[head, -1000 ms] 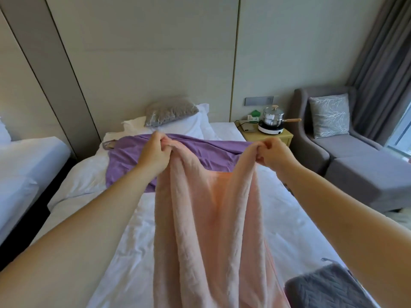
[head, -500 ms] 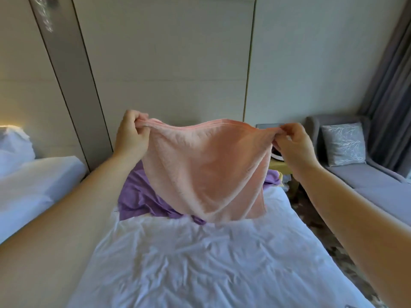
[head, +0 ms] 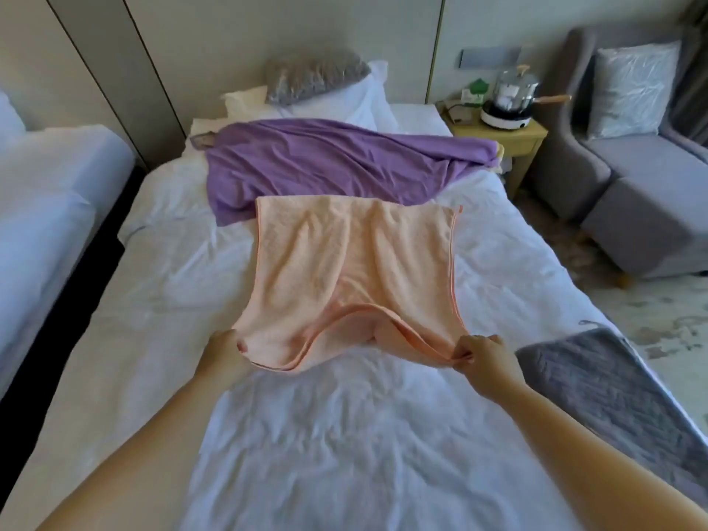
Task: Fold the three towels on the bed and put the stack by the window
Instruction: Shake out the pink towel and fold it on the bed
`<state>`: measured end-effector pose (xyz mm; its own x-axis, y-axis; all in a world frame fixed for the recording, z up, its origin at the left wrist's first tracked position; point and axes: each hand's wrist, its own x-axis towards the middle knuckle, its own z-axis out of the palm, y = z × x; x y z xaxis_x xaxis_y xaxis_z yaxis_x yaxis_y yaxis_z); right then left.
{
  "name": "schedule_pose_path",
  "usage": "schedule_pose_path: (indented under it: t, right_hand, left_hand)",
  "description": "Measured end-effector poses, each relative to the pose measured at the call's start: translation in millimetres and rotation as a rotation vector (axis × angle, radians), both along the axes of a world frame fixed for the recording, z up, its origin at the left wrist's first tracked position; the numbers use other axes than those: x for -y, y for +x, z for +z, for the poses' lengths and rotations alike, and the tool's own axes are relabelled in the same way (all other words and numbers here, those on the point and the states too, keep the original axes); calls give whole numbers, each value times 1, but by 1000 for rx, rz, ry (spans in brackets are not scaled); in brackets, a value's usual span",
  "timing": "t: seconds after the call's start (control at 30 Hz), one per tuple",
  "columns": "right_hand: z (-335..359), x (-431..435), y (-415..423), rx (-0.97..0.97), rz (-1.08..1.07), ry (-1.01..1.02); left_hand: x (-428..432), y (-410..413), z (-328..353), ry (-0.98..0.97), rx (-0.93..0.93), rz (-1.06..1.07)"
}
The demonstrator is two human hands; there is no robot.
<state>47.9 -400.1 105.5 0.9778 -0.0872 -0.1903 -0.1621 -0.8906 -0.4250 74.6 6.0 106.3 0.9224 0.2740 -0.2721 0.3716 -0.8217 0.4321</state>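
A pink towel [head: 352, 262], doubled over, lies spread on the white bed [head: 344, 435] with its far edge overlapping a purple towel [head: 325, 162]. My left hand [head: 222, 356] pinches the pink towel's near left corner. Its near right corner is pinched by my right hand [head: 482, 356]; the near edge between them sags open and shows two layers. The purple towel lies unfolded and rumpled across the bed near the pillows. A grey towel [head: 605, 396] lies flat at the bed's right edge, close to my right forearm.
White and grey pillows [head: 318, 78] sit at the headboard. A bedside table [head: 509, 136] carries a pot on a small cooker [head: 507, 99]. A grey armchair with footstool [head: 632, 178] stands at the right. A second bed [head: 46, 193] lies to the left.
The pink towel, held up in the air before, has been swung down and laid flat on the bed. Both hands came down toward me, still holding its corners.
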Motion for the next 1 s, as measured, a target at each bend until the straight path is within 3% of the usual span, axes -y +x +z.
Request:
schedule_pose_path:
  t: [0.1, 0.17, 0.37, 0.5, 0.6, 0.67, 0.8, 1.0]
  right_hand:
    - [-37, 6, -45, -64, -49, -27]
    - [-53, 11, -66, -66, -88, -1]
    - [-72, 31, -97, 27, -204, 195]
    - [-67, 53, -105, 83, -204, 316]
    - [-64, 79, -113, 91, -208, 377]
    - [-65, 98, -121, 66, -197, 366]
    - [-83, 128, -149, -66, -179, 295]
    - [-131, 135, -189, -192, -217, 232]
  left_hand:
    - [1, -29, -51, 165, -315, 81]
    - [19, -41, -71, 227, -348, 75]
    - [134, -45, -105, 6, 74, -561]
    - [203, -48, -116, 129, 299, -759]
    - [231, -53, -121, 65, 428, -766]
    - [239, -62, -125, -5, 354, -778]
    - [247, -93, -141, 5, 15, -937]
    - [255, -125, -157, 17, -186, -1016]
